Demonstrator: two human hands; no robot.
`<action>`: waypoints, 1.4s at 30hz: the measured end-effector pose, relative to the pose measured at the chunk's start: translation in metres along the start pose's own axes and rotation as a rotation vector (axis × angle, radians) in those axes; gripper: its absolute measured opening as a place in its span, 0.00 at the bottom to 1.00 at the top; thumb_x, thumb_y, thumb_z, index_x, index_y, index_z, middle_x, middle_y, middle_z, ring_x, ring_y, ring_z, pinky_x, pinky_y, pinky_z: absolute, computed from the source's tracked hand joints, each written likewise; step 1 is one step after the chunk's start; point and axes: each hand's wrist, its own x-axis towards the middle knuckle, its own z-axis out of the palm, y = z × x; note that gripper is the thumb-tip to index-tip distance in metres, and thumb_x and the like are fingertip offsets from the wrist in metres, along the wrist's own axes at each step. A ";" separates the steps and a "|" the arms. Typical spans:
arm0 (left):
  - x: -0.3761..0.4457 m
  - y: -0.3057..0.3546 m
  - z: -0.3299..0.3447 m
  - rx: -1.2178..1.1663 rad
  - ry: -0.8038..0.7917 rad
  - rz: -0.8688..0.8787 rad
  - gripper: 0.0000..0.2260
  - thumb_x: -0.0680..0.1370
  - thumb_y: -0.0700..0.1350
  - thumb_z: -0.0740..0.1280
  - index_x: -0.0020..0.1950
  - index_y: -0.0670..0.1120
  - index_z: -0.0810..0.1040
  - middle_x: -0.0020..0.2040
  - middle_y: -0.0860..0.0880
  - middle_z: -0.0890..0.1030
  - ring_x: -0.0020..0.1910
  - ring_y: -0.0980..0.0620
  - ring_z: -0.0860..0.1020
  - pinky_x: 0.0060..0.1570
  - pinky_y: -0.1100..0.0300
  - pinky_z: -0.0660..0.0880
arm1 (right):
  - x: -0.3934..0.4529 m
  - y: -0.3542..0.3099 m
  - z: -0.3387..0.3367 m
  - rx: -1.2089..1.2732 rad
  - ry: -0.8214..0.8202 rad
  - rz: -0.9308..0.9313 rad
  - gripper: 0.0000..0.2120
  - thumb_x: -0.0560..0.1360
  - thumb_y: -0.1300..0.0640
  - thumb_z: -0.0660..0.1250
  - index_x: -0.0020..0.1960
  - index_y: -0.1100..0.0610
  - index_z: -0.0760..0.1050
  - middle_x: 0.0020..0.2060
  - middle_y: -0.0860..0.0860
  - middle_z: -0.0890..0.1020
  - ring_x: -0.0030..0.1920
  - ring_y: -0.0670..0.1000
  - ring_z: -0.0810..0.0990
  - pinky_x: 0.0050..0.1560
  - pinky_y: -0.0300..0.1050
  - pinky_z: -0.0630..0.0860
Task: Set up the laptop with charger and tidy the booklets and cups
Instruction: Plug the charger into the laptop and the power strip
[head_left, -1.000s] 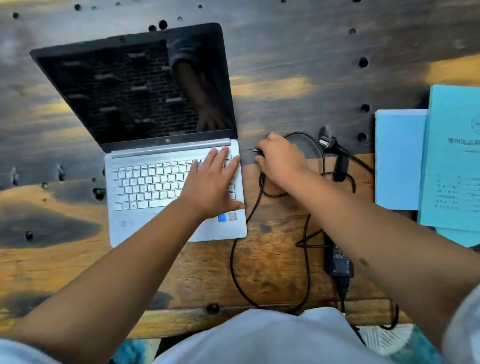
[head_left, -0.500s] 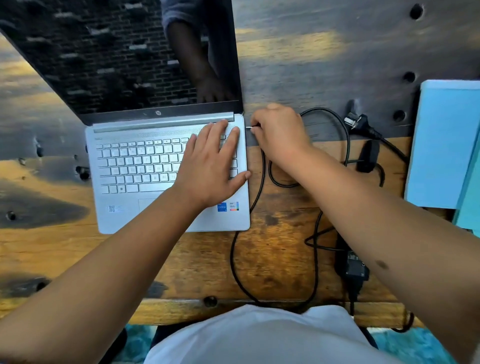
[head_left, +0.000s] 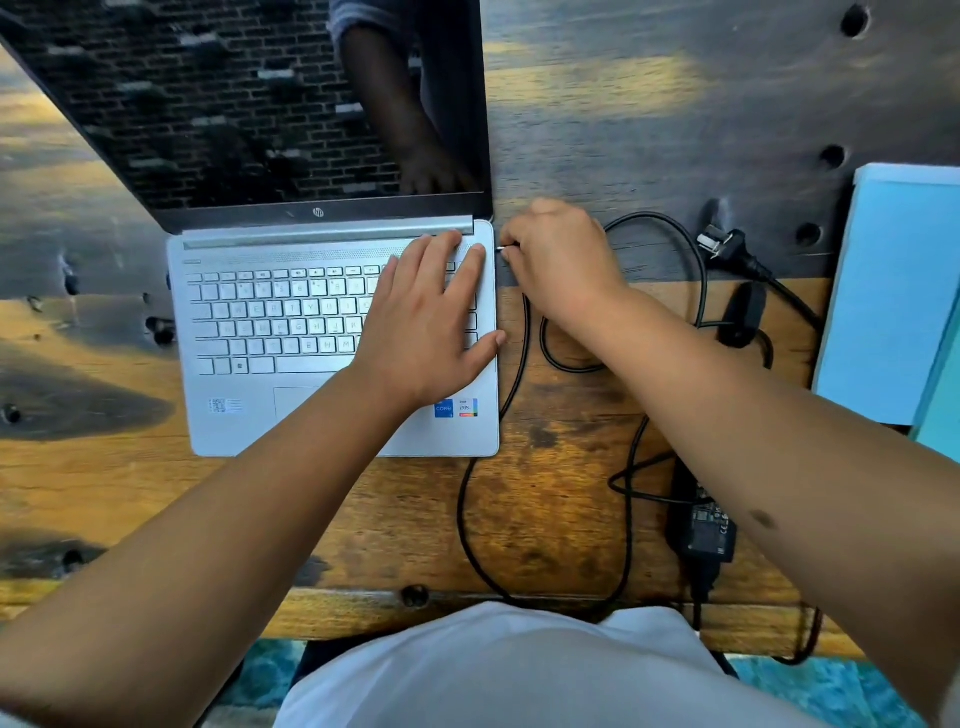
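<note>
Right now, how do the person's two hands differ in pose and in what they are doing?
The left hand lies flat with fingers spread on the laptop keyboard; the right hand is curled. The left hand only presses down; the right hand pinches the charger plug with its tip at the laptop's right edge. The left hand is over the deck, the right beside it. Both are bare.

The laptop (head_left: 332, 332) sits on the table (head_left: 675, 104). The charger brick (head_left: 704, 530) lies to its right, nearer the front edge. The booklets (head_left: 893, 291) lie farther right.
</note>
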 end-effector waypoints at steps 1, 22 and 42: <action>0.000 0.000 0.000 0.002 0.000 0.001 0.36 0.75 0.64 0.61 0.76 0.44 0.63 0.75 0.40 0.64 0.73 0.39 0.62 0.70 0.41 0.62 | 0.000 0.001 -0.001 0.008 -0.003 -0.007 0.10 0.78 0.55 0.63 0.54 0.56 0.81 0.53 0.57 0.79 0.54 0.63 0.79 0.53 0.54 0.77; 0.000 0.002 0.010 0.025 0.072 -0.064 0.34 0.75 0.64 0.59 0.75 0.47 0.63 0.75 0.44 0.66 0.74 0.42 0.62 0.71 0.39 0.60 | 0.008 0.000 -0.005 -0.032 -0.059 -0.069 0.10 0.78 0.62 0.62 0.53 0.56 0.80 0.51 0.57 0.79 0.52 0.61 0.78 0.50 0.49 0.73; 0.005 0.004 0.009 0.012 0.091 -0.098 0.35 0.75 0.64 0.58 0.77 0.45 0.61 0.74 0.46 0.66 0.72 0.44 0.63 0.68 0.38 0.62 | -0.009 -0.009 0.011 0.600 0.239 0.481 0.09 0.74 0.63 0.69 0.53 0.55 0.82 0.45 0.49 0.85 0.47 0.45 0.81 0.56 0.38 0.75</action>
